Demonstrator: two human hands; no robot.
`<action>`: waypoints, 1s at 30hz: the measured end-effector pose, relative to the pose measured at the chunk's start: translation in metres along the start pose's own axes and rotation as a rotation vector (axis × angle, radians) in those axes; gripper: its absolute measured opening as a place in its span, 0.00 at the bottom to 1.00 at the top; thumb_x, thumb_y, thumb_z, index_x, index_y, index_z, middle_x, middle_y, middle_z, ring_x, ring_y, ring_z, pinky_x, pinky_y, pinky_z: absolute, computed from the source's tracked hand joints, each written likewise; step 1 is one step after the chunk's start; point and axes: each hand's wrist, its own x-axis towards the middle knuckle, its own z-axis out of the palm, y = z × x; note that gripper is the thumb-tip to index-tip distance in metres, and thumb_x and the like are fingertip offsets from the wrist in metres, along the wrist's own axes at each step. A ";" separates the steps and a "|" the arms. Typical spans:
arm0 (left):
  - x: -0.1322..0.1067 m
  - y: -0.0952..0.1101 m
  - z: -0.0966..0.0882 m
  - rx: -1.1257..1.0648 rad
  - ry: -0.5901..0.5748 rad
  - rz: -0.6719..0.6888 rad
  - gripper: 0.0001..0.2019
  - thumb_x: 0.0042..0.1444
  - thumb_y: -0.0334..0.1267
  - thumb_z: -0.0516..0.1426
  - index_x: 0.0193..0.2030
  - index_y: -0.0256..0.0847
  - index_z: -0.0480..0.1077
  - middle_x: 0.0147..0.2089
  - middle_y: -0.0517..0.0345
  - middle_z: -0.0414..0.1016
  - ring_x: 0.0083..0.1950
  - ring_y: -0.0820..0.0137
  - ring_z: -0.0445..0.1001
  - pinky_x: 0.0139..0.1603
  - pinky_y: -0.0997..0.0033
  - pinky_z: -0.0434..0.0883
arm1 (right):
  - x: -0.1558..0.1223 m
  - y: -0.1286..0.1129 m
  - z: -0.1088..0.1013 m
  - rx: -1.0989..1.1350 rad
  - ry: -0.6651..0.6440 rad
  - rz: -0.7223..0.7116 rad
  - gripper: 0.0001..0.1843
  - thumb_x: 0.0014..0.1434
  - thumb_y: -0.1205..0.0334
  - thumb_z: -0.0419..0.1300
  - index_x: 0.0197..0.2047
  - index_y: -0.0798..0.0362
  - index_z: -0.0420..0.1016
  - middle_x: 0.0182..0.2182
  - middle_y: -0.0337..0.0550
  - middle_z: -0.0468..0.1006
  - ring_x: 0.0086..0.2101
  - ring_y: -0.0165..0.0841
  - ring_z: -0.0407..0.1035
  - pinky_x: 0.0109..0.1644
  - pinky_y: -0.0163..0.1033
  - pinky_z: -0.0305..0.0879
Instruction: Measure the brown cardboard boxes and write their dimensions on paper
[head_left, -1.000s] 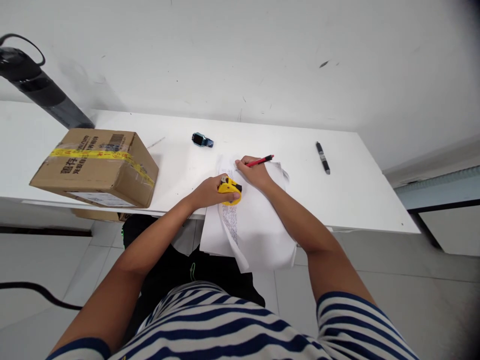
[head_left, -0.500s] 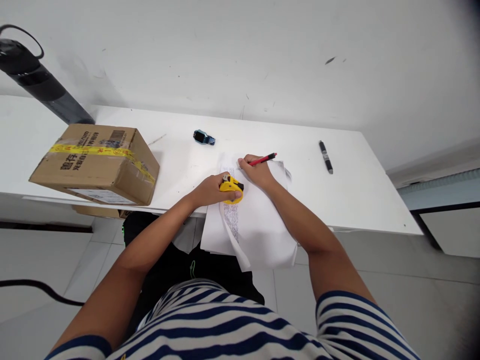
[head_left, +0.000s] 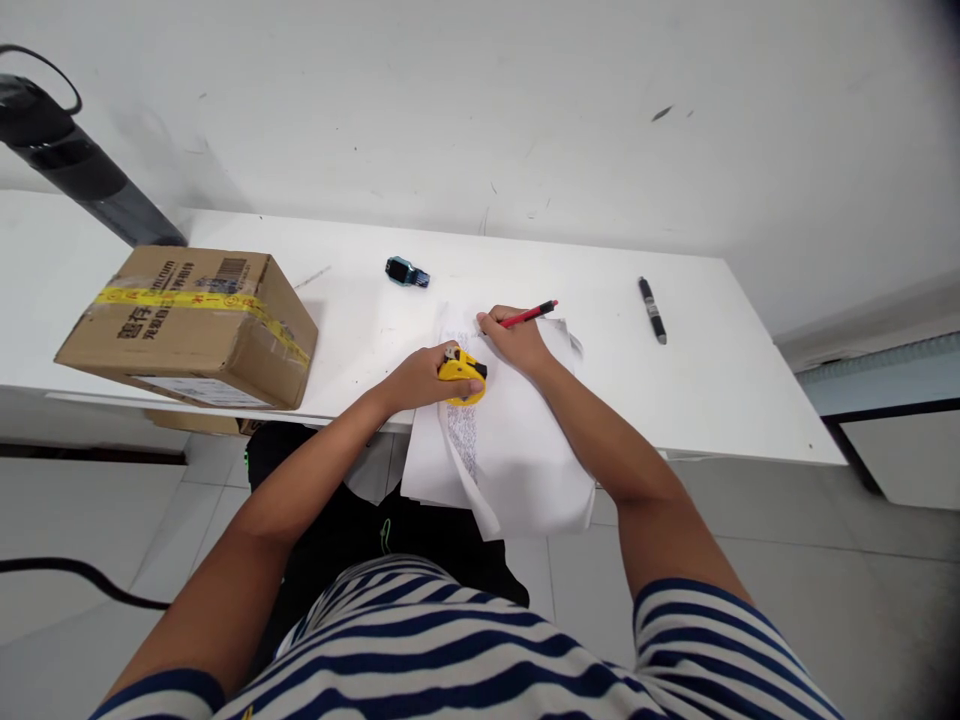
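My left hand (head_left: 421, 378) is closed around a yellow and black tape measure (head_left: 462, 376), held over the left part of a stack of white paper (head_left: 525, 450). Between the fingers of my right hand (head_left: 514, 335) is a red and black pen (head_left: 531, 314), its clicker end pointing up to the right. That hand rests near the top of the sheets; the pen's tip is hidden or too small to make out. Rows of small handwriting run down the left side of the top sheet. The near corner of the paper curls and hangs past the table's front edge.
On the white table (head_left: 697, 400), a taped cardboard box (head_left: 187, 325) stands at left, with a dark tube-like bottle (head_left: 97, 170) behind it. A small digital watch-like device (head_left: 407, 272) lies toward the back. A black pen (head_left: 652, 310) lies at right. The wall borders the table's back.
My right hand's pen has tilted and shifted very slightly up and to the right. The left hand, tape measure and paper stay practically in place.
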 end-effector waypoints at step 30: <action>-0.063 -0.003 0.012 -0.106 0.738 0.440 0.28 0.47 0.63 0.65 0.44 0.44 0.69 0.47 0.48 0.80 0.49 0.61 0.79 0.53 0.59 0.73 | -0.032 -0.014 0.001 -0.795 -0.082 -0.274 0.18 0.60 0.65 0.51 0.50 0.49 0.76 0.53 0.59 0.73 0.41 0.48 0.75 0.40 0.52 0.69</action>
